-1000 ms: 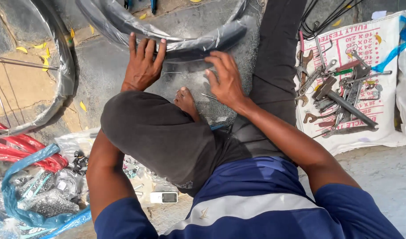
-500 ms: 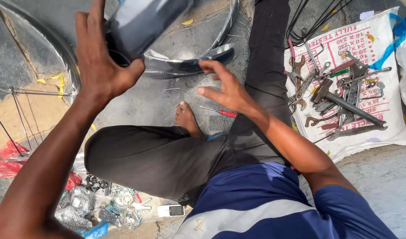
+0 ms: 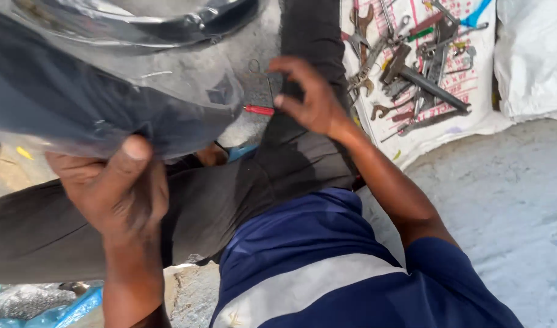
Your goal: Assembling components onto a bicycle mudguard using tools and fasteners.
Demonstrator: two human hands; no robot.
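1. Black rubber tyre wrapped in clear plastic (image 3: 108, 91) is now hoisted right up near the camera; left hand (image 3: 117, 194) fingers and thumb clamp its lower edge.
2. Right hand (image 3: 309, 97) has let go, fingers loosely curled, holding nothing, above the red-handled screwdriver (image 3: 258, 110).
3. Tools on the white printed sack (image 3: 424, 130) crowd the right; bare concrete floor (image 3: 503, 200) is open.

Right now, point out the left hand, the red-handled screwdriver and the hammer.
left hand (image 3: 117, 194), head view, on the knuckles.
red-handled screwdriver (image 3: 258, 110), head view, on the handle.
hammer (image 3: 433, 81), head view, on the shaft.
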